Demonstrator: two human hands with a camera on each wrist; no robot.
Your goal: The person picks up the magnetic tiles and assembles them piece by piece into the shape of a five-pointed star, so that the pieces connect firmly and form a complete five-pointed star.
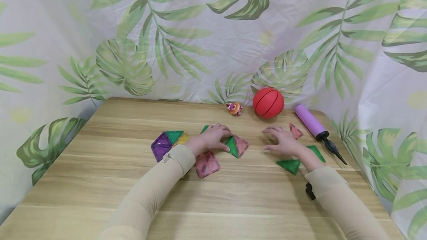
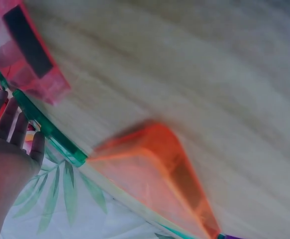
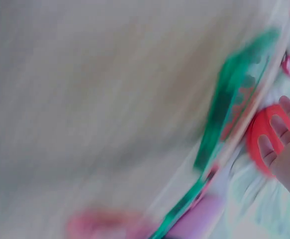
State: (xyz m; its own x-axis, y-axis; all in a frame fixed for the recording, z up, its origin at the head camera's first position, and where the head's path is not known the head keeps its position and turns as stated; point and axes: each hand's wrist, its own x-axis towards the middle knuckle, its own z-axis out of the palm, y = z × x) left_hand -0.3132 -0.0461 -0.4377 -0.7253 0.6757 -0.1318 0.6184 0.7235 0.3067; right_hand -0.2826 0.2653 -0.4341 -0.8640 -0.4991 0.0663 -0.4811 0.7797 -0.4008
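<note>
Head view is showing the left hand [image 1: 213,137] bending its fingers around a green triangle [image 1: 232,148] beside a pink tile [image 1: 241,146] on the bench [image 1: 220,210]; whether it is gripping cannot be told. The right hand [image 1: 282,142] is holding nothing, its thumb and fingers parting.

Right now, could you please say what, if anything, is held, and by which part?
The right hand holds nothing; the left hand is at an edge of a green triangle, any grip unclear.

Head view bright, soft shadows on table [image 1: 240,203]; wrist views dimmer, right one motion-blurred
</note>
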